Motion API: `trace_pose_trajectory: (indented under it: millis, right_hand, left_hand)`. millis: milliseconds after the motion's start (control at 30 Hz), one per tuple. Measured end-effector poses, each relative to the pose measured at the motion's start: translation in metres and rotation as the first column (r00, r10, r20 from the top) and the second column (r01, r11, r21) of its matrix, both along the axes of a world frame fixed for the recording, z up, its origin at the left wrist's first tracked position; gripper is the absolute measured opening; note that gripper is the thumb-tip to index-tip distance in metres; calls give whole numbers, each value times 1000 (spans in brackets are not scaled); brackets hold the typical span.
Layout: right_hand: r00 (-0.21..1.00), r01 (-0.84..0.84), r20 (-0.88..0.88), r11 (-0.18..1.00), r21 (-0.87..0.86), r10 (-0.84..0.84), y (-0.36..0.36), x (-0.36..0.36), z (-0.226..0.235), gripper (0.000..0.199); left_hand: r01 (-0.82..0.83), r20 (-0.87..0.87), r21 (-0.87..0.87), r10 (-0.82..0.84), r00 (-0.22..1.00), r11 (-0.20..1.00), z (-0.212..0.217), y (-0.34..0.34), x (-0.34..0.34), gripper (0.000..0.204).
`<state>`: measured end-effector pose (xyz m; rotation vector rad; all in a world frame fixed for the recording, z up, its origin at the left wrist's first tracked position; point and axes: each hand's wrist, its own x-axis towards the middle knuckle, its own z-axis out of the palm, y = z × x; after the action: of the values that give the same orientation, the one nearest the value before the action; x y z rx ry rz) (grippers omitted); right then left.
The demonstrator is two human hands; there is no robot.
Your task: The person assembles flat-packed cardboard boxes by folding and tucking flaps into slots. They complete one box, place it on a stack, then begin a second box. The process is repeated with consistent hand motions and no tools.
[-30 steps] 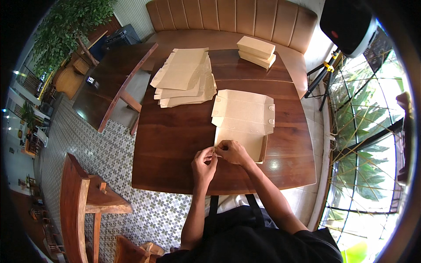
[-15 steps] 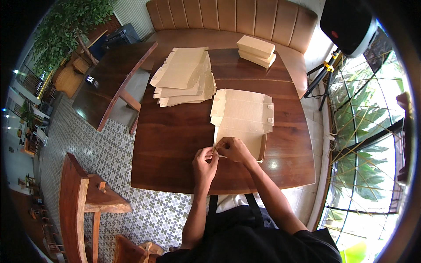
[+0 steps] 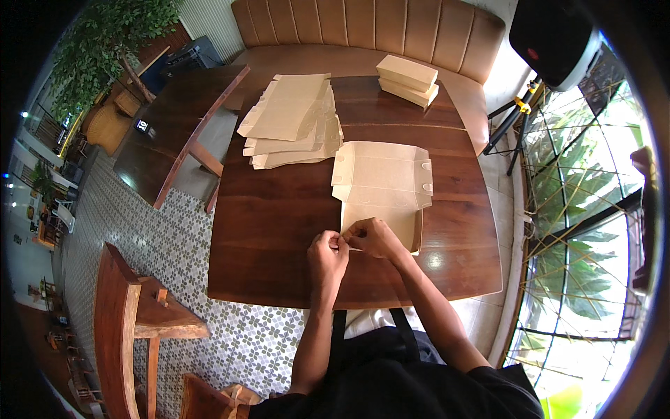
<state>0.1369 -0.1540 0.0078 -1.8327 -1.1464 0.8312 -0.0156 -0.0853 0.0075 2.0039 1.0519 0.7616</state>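
1. Cardboard blank (image 3: 382, 171), part-folded: on the table (image 3: 272, 234) right in front of the person, far panel lying open, near end between the two hands.
2. Left hand (image 3: 326, 255): fingers curled in, thumb and fingertips pinched on the blank's near-left corner. Barely any gap.
3. Right hand (image 3: 375, 239): bent over the same corner, just beside the left, fingers drawn together on the cardboard. Exact fingertip contact hidden by the knuckles.
4. Change over the last second: small. Left fingers more curled than before; blank's far end swung slightly left. Both hands stay at the same corner.
5. Meaning, as a judgement: fine corner work, not a regrasp. The near-left corner looks unfinished; the slight swing suggests the pinch is tugging the whole piece.
6. Right side wall (image 3: 418, 234) of the near part stands up, no hand on it. Left edge partly covered by hands, can't tell how far it's folded.
7. Rest: fanned stack of flat blanks (image 3: 287, 115) far left on the table; two closed boxes (image 3: 407, 72) stacked far right, near the brown bench (image 3: 370, 28).
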Motion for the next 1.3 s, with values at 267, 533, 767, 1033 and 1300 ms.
trace_pose_trajectory:
  millis: [267, 533, 767, 1033, 1300]
  right_hand:
    - [998, 39, 48, 999, 29, -40, -3, -2, 1, 22]
    - [994, -44, 101, 999, -12, 45, 5, 2, -1, 13]
    - [991, -108, 88, 994, 23, 105, 5, 6, -5, 14]
    - [988, 33, 144, 984, 173, -59, 8, -7, -6, 11]
    - [993, 95, 44, 962, 255, -110, -11, 7, 20, 14]
  left_hand:
    - [97, 172, -312, -44, 984, 945, 2, 14, -16, 19]
    - [181, 238, -234, -124, 963, 955, -7, 4, -21, 24]
    - [101, 161, -117, -82, 984, 988, -12, -4, -12, 24]
    - [56, 210, -57, -43, 977, 997, -7, -8, -11, 22]
    - [33, -162, 89, -19, 987, 995, 8, 12, 10, 11]
